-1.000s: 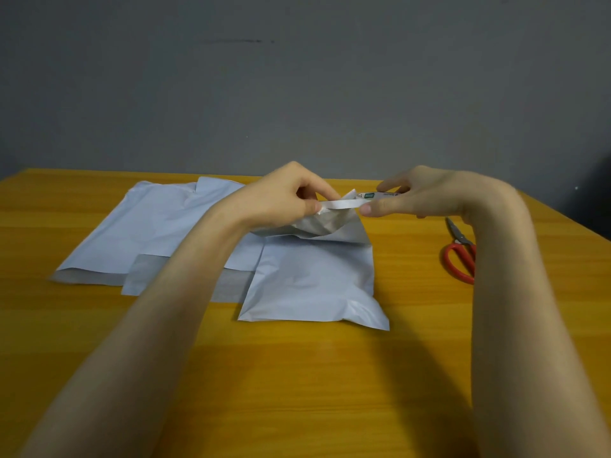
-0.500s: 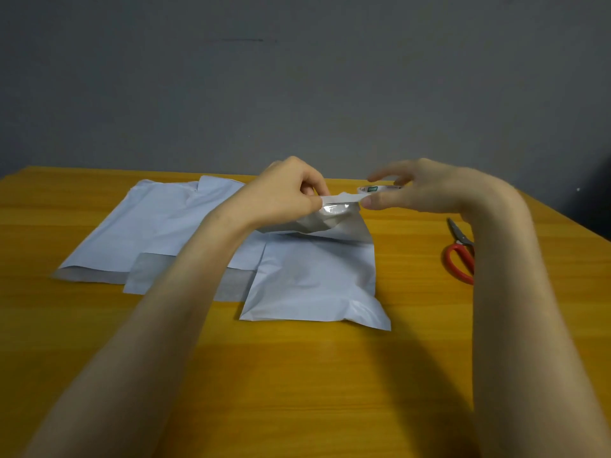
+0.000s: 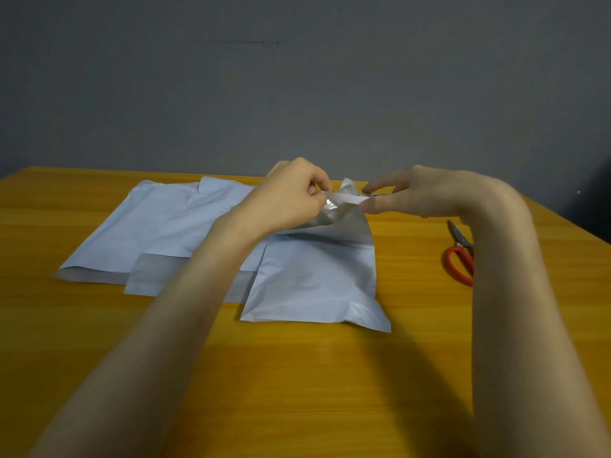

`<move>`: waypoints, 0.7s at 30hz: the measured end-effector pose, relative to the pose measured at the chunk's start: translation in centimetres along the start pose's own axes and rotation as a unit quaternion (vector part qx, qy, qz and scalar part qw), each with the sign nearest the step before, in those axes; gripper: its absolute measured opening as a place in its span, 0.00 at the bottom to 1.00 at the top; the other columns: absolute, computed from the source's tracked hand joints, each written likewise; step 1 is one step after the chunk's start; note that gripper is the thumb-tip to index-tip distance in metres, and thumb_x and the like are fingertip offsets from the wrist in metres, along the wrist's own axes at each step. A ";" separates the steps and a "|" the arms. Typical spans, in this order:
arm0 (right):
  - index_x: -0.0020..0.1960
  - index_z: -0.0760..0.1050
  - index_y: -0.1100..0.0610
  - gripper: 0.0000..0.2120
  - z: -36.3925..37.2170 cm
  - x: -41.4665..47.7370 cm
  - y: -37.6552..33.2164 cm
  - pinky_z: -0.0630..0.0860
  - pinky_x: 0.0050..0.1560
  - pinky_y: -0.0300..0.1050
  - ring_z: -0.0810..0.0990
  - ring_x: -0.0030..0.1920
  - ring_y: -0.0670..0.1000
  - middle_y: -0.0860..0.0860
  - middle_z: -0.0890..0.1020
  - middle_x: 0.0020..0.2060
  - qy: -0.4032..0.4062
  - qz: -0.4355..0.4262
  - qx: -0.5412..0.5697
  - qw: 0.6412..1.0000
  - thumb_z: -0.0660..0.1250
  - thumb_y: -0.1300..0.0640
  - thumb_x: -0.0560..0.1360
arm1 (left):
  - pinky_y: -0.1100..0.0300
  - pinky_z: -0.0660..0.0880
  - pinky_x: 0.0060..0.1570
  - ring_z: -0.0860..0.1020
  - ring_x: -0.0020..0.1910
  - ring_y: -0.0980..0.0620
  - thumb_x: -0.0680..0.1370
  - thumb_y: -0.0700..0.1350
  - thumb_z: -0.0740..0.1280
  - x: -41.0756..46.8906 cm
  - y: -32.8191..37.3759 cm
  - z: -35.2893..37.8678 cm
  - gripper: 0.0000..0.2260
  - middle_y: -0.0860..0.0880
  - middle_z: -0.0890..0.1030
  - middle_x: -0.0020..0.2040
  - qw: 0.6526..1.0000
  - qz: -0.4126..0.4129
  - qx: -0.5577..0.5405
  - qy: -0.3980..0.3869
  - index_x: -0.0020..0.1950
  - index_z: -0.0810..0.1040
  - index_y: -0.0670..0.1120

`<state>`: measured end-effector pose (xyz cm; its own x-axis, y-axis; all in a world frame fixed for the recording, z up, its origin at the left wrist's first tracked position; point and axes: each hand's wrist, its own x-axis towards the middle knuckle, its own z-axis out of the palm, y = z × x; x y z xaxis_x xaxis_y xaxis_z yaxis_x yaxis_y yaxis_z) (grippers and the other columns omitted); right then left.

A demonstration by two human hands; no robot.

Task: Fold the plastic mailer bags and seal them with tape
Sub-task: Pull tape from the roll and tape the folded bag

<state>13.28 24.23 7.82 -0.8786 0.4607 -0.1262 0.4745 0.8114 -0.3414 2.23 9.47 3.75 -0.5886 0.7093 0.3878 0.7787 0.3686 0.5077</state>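
Note:
A white plastic mailer bag [image 3: 314,279] lies in the middle of the wooden table [image 3: 297,375], its far flap lifted and showing a grey inside. My left hand [image 3: 287,198] pinches the left end of a white strip [image 3: 344,197] at the flap's edge. My right hand [image 3: 416,193] pinches the strip's right end between thumb and forefinger, the other fingers spread. A small dark-marked object sits behind the right fingers, mostly hidden.
Several flat white mailer bags [image 3: 158,233] overlap on the left half of the table. Red-handled scissors [image 3: 461,256] lie at the right, beside my right forearm. A grey wall stands behind the table's far edge.
The flap has risen and crumpled more between my hands. My left hand has drawn slightly left, and more of the strip shows between the hands. My right fingers have spread.

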 end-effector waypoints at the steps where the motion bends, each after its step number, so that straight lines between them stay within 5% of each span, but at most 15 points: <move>1: 0.67 0.69 0.39 0.26 0.0 -0.1 -0.1 0.65 0.60 0.48 0.68 0.67 0.56 0.51 0.70 0.68 -0.001 -0.001 -0.006 1.000 0.64 0.35 0.71 | 0.71 0.63 0.29 0.69 0.31 0.56 0.73 0.37 0.61 0.0 0.0 0.0 0.12 0.45 0.76 0.35 1.000 -0.004 -0.003 0.003 0.48 0.83 0.46; 4: 0.68 0.68 0.40 0.27 -0.2 -0.1 -0.4 0.65 0.60 0.48 0.68 0.68 0.55 0.50 0.69 0.69 0.009 -0.011 -0.029 0.999 0.64 0.35 0.71 | 0.70 0.64 0.31 0.69 0.31 0.56 0.73 0.37 0.62 -0.1 0.0 0.1 0.11 0.45 0.76 0.35 1.000 -0.005 -0.020 -0.014 0.46 0.83 0.46; 7: 0.67 0.68 0.41 0.26 -0.2 -0.2 -0.6 0.66 0.57 0.48 0.68 0.67 0.54 0.49 0.69 0.69 0.021 -0.020 -0.032 0.999 0.65 0.36 0.71 | 0.59 0.69 0.39 0.70 0.35 0.54 0.72 0.46 0.64 0.0 0.0 0.2 0.09 0.39 0.78 0.40 0.995 -0.006 -0.080 -0.056 0.41 0.82 0.44; 10: 0.66 0.68 0.41 0.25 -0.2 -0.3 -0.9 0.66 0.55 0.47 0.69 0.65 0.54 0.49 0.69 0.68 0.024 -0.026 -0.033 0.999 0.65 0.37 0.71 | 0.58 0.60 0.34 0.64 0.34 0.50 0.71 0.58 0.64 -0.2 0.5 0.2 0.25 0.41 0.67 0.34 0.989 -0.024 -0.132 -0.065 0.39 0.77 0.34; 12: 0.66 0.68 0.42 0.25 -0.1 -0.3 -1.2 0.66 0.55 0.47 0.69 0.65 0.54 0.50 0.69 0.68 0.027 -0.030 -0.041 0.998 0.65 0.37 0.71 | 0.59 0.58 0.31 0.61 0.32 0.48 0.76 0.53 0.66 -0.2 0.8 0.3 0.23 0.42 0.65 0.32 0.984 -0.037 -0.162 -0.060 0.40 0.78 0.31; 16: 0.66 0.69 0.44 0.26 0.1 -0.4 -1.6 0.68 0.57 0.48 0.70 0.60 0.52 0.49 0.70 0.67 0.030 -0.038 -0.051 0.998 0.67 0.38 0.70 | 0.62 0.69 0.35 0.72 0.32 0.55 0.75 0.44 0.69 0.1 0.7 0.2 0.09 0.47 0.78 0.31 0.982 -0.056 -0.180 -0.036 0.41 0.84 0.39; 21: 0.63 0.70 0.42 0.26 0.4 -0.4 -2.2 0.71 0.57 0.48 0.70 0.55 0.49 0.47 0.71 0.62 0.022 -0.056 -0.051 0.997 0.68 0.37 0.67 | 0.64 0.67 0.30 0.68 0.27 0.52 0.78 0.43 0.64 0.4 0.0 0.4 0.12 0.47 0.72 0.28 0.987 -0.082 -0.138 -0.012 0.41 0.79 0.36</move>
<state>12.55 22.09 8.28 -0.9243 0.3784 -0.0508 0.3784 0.8901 -0.2540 2.14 10.02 3.58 -0.6939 0.6687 0.2671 0.5833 0.3044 0.7531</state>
